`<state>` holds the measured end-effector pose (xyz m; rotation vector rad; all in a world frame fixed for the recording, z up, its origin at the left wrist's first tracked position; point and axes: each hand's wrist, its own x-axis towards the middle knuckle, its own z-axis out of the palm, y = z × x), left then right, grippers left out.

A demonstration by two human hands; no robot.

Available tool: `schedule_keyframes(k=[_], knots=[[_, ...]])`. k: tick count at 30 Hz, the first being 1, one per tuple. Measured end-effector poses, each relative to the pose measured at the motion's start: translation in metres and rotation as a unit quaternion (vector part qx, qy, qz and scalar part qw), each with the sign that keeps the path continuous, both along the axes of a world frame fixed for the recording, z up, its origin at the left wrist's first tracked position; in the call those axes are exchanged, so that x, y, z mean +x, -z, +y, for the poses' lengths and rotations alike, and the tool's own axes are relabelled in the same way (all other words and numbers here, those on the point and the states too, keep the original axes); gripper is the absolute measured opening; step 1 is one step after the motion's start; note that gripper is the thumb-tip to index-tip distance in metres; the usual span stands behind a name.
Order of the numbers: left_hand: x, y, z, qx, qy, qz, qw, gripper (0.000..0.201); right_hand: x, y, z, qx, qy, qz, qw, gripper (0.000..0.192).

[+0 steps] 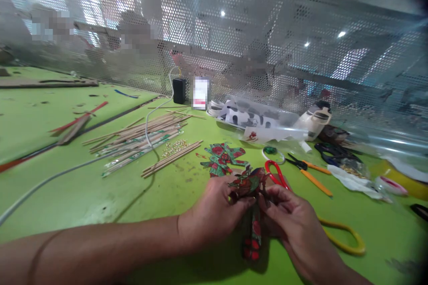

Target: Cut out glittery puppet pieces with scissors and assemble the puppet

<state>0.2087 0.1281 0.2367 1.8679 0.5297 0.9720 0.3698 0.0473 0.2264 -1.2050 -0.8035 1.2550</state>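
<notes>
I have the patterned piece (pixel 249 183) just above the near part of the green bench (pixel 180 191), between both hands. The left hand (pixel 216 207) is clamped on its left side, thumb pressed in from below. The right hand (pixel 296 216) pinches its lower right edge between thumb and fingers. A red-and-green strip (pixel 256 227) hangs down between my two hands; I cannot tell how it joins the piece.

Just beyond the left hand I see cutouts (pixel 222 156) in a similar pattern. A red loop (pixel 276 173) rises behind the right hand, and a yellow loop (pixel 356 248) lies to its right. Farther right I have pliers (pixel 316 182) with orange grips, near a tape roll (pixel 391 185). To the left, sticks (pixel 172 159) lie beside gold beads (pixel 177 147). At the back, a phone (pixel 200 93) stands beside a black box (pixel 179 91), before a perforated screen (pixel 207 26).
</notes>
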Motion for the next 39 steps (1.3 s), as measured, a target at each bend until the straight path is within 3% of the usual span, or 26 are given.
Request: schedule_keyframes(k=[8,19,29,33,39], knots=[[0.000,0.005,0.004,-0.001,-0.007,0.009,1.000,0.016,-0.001,0.001,0.002,0.017,-0.005,0.022,1.000,0.028],[0.000,0.001,0.006,0.112,0.001,-0.010,0.994,0.022,0.002,0.005,0.006,0.000,-0.009,-0.012,1.000,0.031],[0.002,0.012,0.010,0.042,-0.033,0.047,0.997,0.015,-0.002,0.002,0.007,-0.013,0.023,0.031,0.999,0.037],[0.003,0.013,0.011,0.063,-0.037,0.047,0.996,0.016,-0.004,0.000,0.009,0.007,0.050,0.030,0.998,0.038],[0.000,0.014,0.011,0.105,-0.058,0.027,0.992,0.018,-0.003,0.001,0.010,-0.026,0.037,0.029,0.999,0.037]])
